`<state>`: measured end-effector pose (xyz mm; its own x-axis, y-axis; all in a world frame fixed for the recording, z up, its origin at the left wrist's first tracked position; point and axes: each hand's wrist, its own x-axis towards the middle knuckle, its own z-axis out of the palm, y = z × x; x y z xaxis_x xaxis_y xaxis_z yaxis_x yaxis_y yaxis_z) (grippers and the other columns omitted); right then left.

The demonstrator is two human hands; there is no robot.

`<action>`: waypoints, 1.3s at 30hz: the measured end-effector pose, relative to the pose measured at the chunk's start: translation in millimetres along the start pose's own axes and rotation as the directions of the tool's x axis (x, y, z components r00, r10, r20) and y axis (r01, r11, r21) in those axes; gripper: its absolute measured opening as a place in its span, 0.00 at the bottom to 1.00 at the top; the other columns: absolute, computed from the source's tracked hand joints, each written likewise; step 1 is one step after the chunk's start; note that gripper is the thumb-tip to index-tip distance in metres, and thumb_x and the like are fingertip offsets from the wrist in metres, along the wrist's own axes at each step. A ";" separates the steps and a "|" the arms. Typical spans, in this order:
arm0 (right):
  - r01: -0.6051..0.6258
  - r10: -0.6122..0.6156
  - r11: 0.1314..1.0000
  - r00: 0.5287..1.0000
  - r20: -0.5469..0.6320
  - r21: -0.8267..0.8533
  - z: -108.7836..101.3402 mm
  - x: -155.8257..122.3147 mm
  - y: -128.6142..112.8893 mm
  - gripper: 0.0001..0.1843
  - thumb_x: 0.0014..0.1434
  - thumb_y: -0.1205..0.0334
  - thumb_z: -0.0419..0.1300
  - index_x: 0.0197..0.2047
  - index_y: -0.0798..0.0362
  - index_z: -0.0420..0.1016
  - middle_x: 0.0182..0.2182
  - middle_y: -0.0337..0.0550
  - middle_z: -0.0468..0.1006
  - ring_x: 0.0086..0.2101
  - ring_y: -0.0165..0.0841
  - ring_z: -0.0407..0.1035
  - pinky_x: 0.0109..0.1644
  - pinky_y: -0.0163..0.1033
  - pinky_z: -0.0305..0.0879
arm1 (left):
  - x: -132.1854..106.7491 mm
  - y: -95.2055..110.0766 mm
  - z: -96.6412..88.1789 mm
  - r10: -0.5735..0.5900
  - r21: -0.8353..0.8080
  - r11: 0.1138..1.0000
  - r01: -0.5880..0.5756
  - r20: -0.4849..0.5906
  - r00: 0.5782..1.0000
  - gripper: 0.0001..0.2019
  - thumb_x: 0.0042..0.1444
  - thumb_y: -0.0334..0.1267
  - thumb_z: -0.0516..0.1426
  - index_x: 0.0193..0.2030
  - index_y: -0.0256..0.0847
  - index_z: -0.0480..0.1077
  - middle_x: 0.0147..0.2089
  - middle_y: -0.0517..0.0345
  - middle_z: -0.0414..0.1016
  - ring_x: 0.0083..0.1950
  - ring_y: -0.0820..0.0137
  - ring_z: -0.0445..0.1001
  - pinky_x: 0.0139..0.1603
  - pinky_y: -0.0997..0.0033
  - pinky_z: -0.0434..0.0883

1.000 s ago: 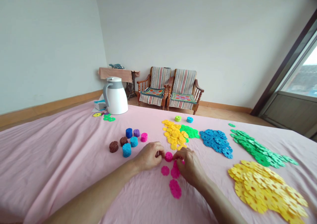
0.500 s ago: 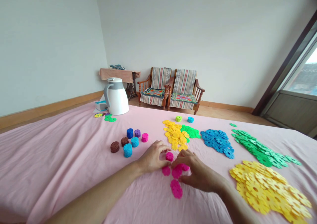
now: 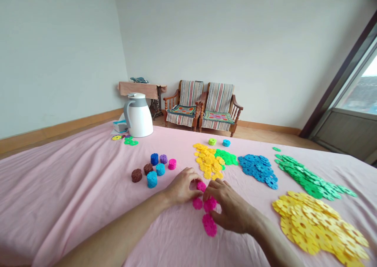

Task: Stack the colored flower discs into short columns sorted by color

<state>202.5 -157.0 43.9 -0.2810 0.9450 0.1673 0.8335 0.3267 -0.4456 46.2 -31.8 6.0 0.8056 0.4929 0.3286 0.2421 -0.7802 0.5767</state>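
Note:
A small stack of pink flower-shaped discs [image 3: 201,186] stands on the pink cloth. My left hand [image 3: 183,186] has its thumb and fingers closed around the stack's left side. Just right of it, my right hand [image 3: 228,206] is bent over a cluster of loose pink discs [image 3: 209,205] and partly hides them. Its fingertips are close to the stack, with the thumb apart and lower; I see nothing held there. One pink disc [image 3: 197,203] lies below my left thumb, and more pink discs [image 3: 209,225] lie nearer to me.
Left of my hands stand short stacks in brown [image 3: 136,175], light blue [image 3: 152,179], dark blue, purple and pink. Yellow [image 3: 207,161], blue [image 3: 257,170], green [image 3: 312,180] and large yellow disc piles [image 3: 318,223] spread rightward. A white jug [image 3: 140,119] stands at back left.
My right hand has shifted slightly left, its fingertips nearer the pink stack, and covers the loose discs differently. My left hand stays at the stack.

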 end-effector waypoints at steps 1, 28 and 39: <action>-0.010 0.010 0.999 1.000 -0.013 0.036 -0.1 0.2 0.6 0.14 0.43 0.74 0.56 0.34 0.51 0.73 0.34 0.41 0.72 0.37 0.32 0.63 0.42 0.37 0.58 | -0.2 -0.5 -0.4 0.003 -0.002 1.000 -0.003 0.003 1.000 0.09 0.47 0.39 0.62 0.36 0.41 0.73 0.36 0.57 0.72 0.42 0.66 0.67 0.45 0.69 0.63; -0.307 0.380 0.906 0.893 -0.240 0.292 11.5 20.6 33.5 0.07 0.49 0.66 0.54 0.29 0.53 0.73 0.26 0.40 0.76 0.28 0.31 0.69 0.33 0.35 0.62 | 1.8 -3.4 -2.6 -0.016 0.007 1.000 0.016 0.024 1.000 0.10 0.43 0.36 0.63 0.36 0.40 0.73 0.35 0.57 0.72 0.40 0.66 0.67 0.41 0.71 0.64; -0.228 0.230 0.972 0.973 -0.036 0.050 1.6 1.4 26.1 0.09 0.48 0.64 0.60 0.36 0.52 0.74 0.33 0.42 0.72 0.36 0.34 0.65 0.41 0.39 0.59 | 0.0 -6.9 -1.9 -0.042 -0.043 0.998 0.042 0.006 0.999 0.16 0.42 0.39 0.65 0.40 0.39 0.72 0.36 0.56 0.70 0.39 0.68 0.68 0.41 0.71 0.65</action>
<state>223.2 -147.1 31.1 -0.0648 0.9937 0.0919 0.8509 0.1031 -0.5150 43.5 -25.8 3.5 0.7978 0.5229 0.3000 0.2521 -0.7414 0.6220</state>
